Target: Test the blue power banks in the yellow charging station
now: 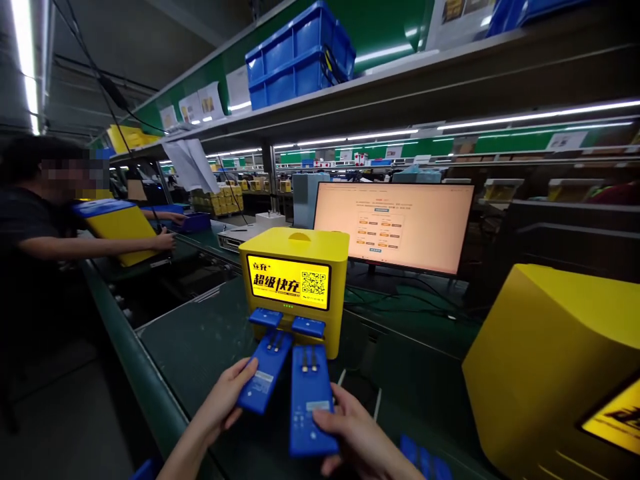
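Observation:
My left hand [231,393] is closed on a blue power bank [267,373], thumb on its upper face. A second blue power bank [311,400] is gripped in my right hand [350,423], tilted up toward me so its short cables and label show. Both are held just in front of a yellow charging cabinet [295,243] with a lit front screen [287,283]. Two more blue power banks, a left one [266,317] and a right one [309,326], stick out of slots below that screen. Whether the held ones touch the cabinet I cannot tell.
A monitor [395,227] stands behind the cabinet, cables at its base. Another yellow cabinet [545,360] is close on my right, with blue power banks [425,459] near it. A co-worker [40,220] at left handles a yellow cabinet [123,233]. Blue crates [300,57] sit on the overhead shelf.

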The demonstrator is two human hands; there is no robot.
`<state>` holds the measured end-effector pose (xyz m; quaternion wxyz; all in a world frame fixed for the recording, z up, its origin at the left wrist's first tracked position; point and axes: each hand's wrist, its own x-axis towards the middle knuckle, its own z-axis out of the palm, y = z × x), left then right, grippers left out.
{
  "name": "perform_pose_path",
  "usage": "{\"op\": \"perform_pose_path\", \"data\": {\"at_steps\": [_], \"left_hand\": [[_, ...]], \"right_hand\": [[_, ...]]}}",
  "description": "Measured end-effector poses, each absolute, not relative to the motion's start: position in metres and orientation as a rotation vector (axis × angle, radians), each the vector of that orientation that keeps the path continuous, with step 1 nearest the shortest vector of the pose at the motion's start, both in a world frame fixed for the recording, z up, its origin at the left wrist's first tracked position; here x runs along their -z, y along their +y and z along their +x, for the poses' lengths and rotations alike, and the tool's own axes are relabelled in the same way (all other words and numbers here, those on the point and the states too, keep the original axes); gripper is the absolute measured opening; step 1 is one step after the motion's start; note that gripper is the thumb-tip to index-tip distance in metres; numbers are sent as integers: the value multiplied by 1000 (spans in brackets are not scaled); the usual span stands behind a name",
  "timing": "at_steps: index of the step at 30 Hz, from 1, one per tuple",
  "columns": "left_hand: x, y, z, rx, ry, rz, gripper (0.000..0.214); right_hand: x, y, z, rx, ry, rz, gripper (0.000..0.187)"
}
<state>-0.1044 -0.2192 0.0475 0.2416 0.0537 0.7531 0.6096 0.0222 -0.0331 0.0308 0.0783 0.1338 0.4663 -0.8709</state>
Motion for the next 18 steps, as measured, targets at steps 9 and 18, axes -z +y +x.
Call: {"op": "perform_pose_path", "data": {"at_steps": [9,18], "left_hand": [[-37,-221,-117,-1906,2044,47,85],[-57,-187,-151,-2242,1795,-92,5]], "right_hand": [[-16,-94,-19,2942,1362,761,70],[-38,-69,-29,2983,1259,859,50]]}}
